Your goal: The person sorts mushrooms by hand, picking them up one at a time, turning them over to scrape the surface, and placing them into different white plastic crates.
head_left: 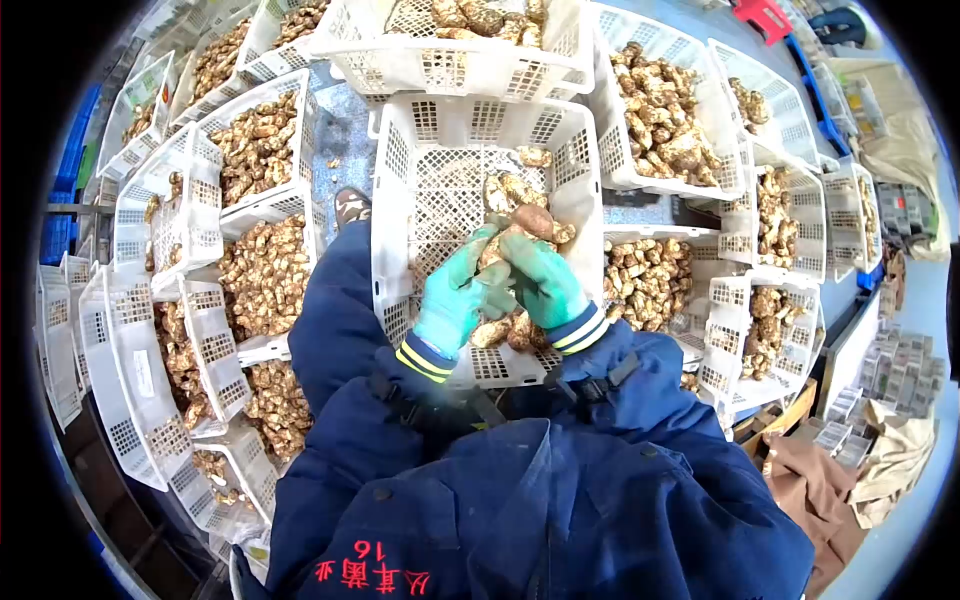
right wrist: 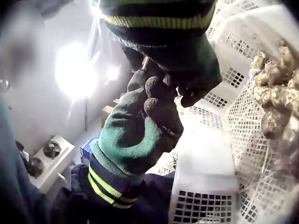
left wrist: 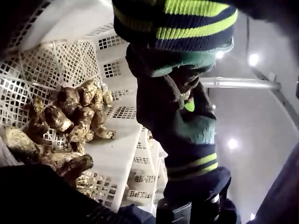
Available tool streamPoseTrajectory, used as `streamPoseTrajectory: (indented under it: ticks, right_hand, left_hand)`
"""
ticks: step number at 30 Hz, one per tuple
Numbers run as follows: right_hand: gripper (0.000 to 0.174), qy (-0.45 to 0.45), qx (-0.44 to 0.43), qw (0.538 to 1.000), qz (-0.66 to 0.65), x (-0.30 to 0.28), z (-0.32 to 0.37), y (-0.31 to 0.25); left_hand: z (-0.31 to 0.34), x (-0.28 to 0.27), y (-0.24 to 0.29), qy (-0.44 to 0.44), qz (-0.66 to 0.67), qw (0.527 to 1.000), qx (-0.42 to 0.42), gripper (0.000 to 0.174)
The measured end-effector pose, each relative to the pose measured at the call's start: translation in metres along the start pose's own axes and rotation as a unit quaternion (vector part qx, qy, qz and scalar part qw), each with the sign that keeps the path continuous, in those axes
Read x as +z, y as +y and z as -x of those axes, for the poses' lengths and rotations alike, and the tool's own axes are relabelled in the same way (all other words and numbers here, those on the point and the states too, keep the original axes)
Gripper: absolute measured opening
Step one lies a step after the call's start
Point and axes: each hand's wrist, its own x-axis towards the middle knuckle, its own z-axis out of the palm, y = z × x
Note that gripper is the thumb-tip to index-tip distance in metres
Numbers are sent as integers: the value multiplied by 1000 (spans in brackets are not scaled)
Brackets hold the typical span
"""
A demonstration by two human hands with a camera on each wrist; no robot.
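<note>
Both hands wear green gloves with dark, soiled fingers and meet above a white plastic crate (head_left: pixel 388 200). My left hand (head_left: pixel 450 300) grips a brown mushroom (head_left: pixel 490 252), which its fingers partly cover. From the other side, my right hand (head_left: pixel 548 278) curls its fingers on the same mushroom. A small pale, thin piece (right wrist: pixel 145 62) shows between the gloves in the right wrist view; I cannot tell what it is. Just beyond the fingers is a round brown mushroom cap (head_left: pixel 534 220). More soiled mushrooms (left wrist: pixel 67 100) lie in the crate below, mostly along one side.
Another white crate (head_left: pixel 450 72) with large mushrooms stands at the far end. Crates heaped with mushrooms flank both sides, such as the left one (head_left: pixel 262 250) and the right one (head_left: pixel 665 110). A red stool (head_left: pixel 764 18) stands far right, and brown cloth (head_left: pixel 815 500) lies at lower right.
</note>
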Motion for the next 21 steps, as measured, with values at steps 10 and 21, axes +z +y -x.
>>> streamPoseTrajectory:
  ticks: [10, 21]
  right_hand:
    - [23, 146, -180, 972, 47, -19, -32, -68]
    - [55, 126, 58, 465, 875, -108, -154, -40]
  left_hand:
    - [-17, -43, -16, 73, 102, 992, -19, 44]
    - [-24, -41, -15, 206, -150, 952, 169, 33]
